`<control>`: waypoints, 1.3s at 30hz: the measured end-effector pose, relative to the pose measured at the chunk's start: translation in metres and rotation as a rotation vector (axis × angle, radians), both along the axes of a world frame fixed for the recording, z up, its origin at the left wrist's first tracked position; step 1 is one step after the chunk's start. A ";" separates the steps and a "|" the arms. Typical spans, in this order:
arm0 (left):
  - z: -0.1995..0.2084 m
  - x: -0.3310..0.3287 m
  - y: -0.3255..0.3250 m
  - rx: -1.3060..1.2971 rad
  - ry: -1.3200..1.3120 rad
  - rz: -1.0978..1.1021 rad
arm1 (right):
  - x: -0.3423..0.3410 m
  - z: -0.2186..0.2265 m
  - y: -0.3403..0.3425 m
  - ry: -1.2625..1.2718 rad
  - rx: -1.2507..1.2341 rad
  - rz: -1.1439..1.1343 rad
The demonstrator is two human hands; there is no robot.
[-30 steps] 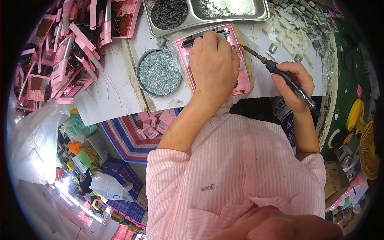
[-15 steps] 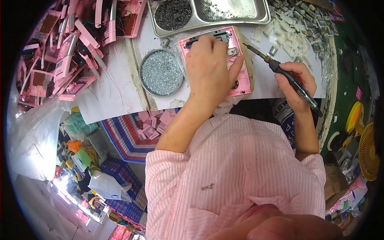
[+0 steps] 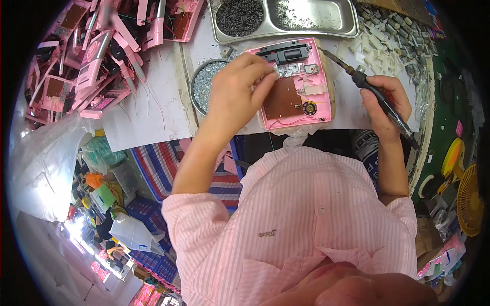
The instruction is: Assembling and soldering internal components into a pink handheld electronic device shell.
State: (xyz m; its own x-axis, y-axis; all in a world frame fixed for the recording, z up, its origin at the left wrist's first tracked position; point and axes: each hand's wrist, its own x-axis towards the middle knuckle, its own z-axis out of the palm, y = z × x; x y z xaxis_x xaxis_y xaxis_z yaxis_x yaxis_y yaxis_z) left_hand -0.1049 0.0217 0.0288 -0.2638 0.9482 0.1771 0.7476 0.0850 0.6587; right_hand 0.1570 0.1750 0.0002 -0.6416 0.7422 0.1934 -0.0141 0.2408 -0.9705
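An open pink plastic case (image 3: 319, 79) lies on the table in front of me. Inside are a brown board (image 3: 280, 99), a black slotted part (image 3: 292, 54), small metal pieces and a round black disc (image 3: 309, 107) with thin wires. My left hand (image 3: 240, 86) hovers over the case's left edge, thumb and fingers pinched together; whatever they hold is hidden. In my right hand (image 3: 385, 104) is a black-handled soldering iron (image 3: 375, 94), gripped like a pen. Its thin tip points up and left, by the case's upper right edge.
Left of the case stands a round dish (image 3: 191, 86) of small silvery screws. A metal tray (image 3: 352, 25) with small dark springs sits behind. Pink casings (image 3: 94, 66) are heaped at left, white plastic and metal parts (image 3: 375, 51) at right. A striped basket (image 3: 158, 173) stands below the table edge.
My left hand has moved left off the middle of the case, uncovering the board and black part. The soldering iron stays in my right hand, barely shifted. The view has moved slightly.
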 end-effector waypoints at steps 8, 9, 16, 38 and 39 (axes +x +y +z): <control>-0.030 0.037 0.019 0.053 -1.047 0.285 | -0.056 0.008 -0.012 0.087 -0.169 0.093; -0.034 0.036 0.018 0.080 -1.079 0.285 | -0.062 0.008 -0.013 0.067 -0.157 0.114; -0.036 0.031 0.013 0.135 -1.217 0.337 | -0.080 0.011 -0.024 -0.032 -0.154 0.153; -0.040 0.029 0.007 0.076 -0.633 0.236 | -0.088 -0.005 -0.024 0.164 0.026 0.082; -0.043 0.027 0.009 0.129 -0.487 0.234 | -0.079 -0.004 -0.019 0.188 0.028 0.095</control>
